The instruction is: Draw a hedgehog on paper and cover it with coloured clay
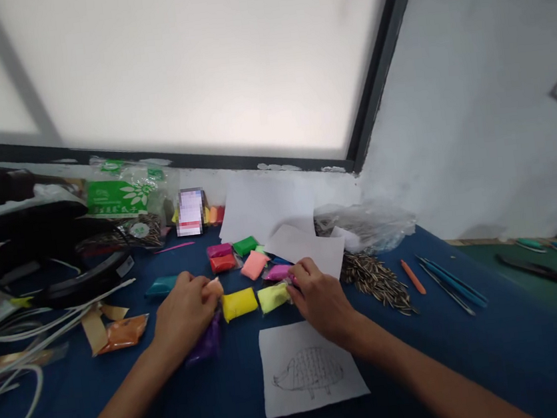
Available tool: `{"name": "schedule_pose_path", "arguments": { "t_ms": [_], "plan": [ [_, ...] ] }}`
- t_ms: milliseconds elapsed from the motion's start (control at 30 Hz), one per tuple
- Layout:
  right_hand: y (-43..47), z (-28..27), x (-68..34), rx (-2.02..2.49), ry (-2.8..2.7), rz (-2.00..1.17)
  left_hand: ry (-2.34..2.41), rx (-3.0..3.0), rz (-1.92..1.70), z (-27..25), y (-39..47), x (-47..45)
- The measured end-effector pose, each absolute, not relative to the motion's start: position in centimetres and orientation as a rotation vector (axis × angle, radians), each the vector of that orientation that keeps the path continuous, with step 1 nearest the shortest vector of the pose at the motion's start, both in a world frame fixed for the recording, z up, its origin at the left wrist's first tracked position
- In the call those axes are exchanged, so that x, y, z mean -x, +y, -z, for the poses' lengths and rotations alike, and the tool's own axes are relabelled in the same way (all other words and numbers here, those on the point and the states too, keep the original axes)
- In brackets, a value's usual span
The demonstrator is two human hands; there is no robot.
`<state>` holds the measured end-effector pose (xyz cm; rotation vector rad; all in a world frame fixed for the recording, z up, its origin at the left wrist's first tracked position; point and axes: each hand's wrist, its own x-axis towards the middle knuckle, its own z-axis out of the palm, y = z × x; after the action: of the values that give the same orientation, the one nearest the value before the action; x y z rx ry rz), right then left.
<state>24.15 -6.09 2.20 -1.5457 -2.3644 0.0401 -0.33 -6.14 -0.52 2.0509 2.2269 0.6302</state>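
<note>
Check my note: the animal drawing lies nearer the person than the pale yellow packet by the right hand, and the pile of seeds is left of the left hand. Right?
Not quite: the head view shows the pile of seeds right of the right hand. The animal drawing does lie nearer the person than the pale yellow packet.

A partly hidden peach packet (213, 287) and a flat, shiny lime-yellow packet (272, 298) are apart, in from the surface's (225, 403) far edge.
</note>
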Motion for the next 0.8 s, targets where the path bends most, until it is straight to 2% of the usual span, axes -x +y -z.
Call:
{"name": "schedule_pose_path", "arguments": {
  "t_ms": [167,300,433,567,800],
  "plan": [
    [-7.4,-1.9,-23.8,1.352,-2.596,-0.075,1.972,-2.0,-1.0,-2.1,-7.3,-0.4],
    [-7.0,-0.9,-22.7,1.314,-2.638,-0.127,1.625,-1.875,-1.037,-1.6,-7.7,-2.0],
    [-6.2,-0.6,-22.4,1.338,-2.527,-0.245,1.534,-1.693,-1.131,-0.3,-7.4,-3.1],
    [-7.0,-1.4,-23.6,1.322,-2.295,-0.471,1.352,-1.489,-1.127,-0.9,-7.8,-3.7],
    [-10.9,-1.9,-25.9,1.228,-1.899,-1.085,1.105,-1.309,-0.964,-1.5,-10.1,-5.6]
  ]
}}
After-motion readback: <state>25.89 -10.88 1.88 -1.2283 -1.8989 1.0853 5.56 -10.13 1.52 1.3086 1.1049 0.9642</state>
